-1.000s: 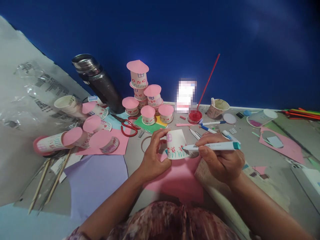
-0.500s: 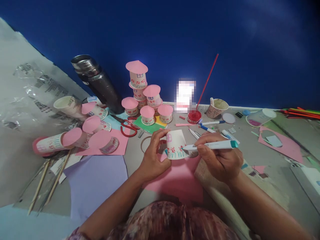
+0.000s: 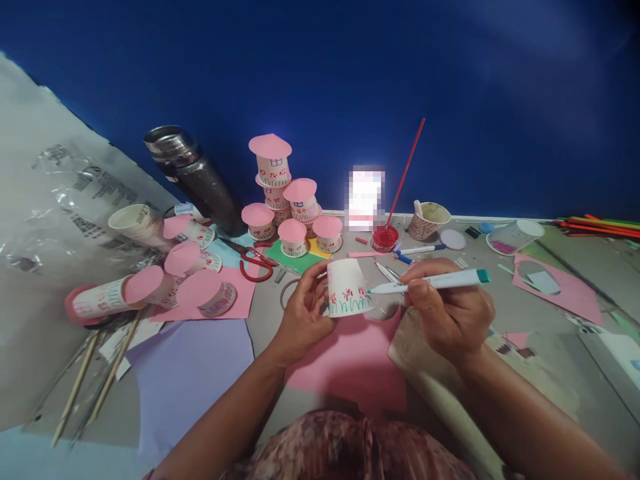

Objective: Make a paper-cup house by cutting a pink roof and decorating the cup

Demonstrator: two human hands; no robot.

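Note:
My left hand (image 3: 305, 313) grips an upside-down white paper cup (image 3: 345, 277) from its left side, thumb near the rim. Red flowers and wavy green grass strokes are drawn round the cup's lower part. Between the fingers of my right hand (image 3: 447, 307) is a white marker (image 3: 440, 281) with a green end; its tip points left at the cup's right side, touching or very close to it. Below the cup lies a sheet of pink paper (image 3: 345, 360) with a curved cut-out.
Pink-roofed paper cups (image 3: 273, 167) stand stacked at the back; others lie on the left. A black flask (image 3: 200, 180) leans behind red-handled scissors (image 3: 256, 267). Purple paper (image 3: 195, 373) lies front left. A red pot (image 3: 384, 238), a brown cup (image 3: 429, 221) and blue markers (image 3: 423, 250) sit behind my right hand.
The cup has turned in my left hand, so its purple window has moved mostly out of sight. My right hand with the marker has shifted slightly right. The whole view has shifted a little.

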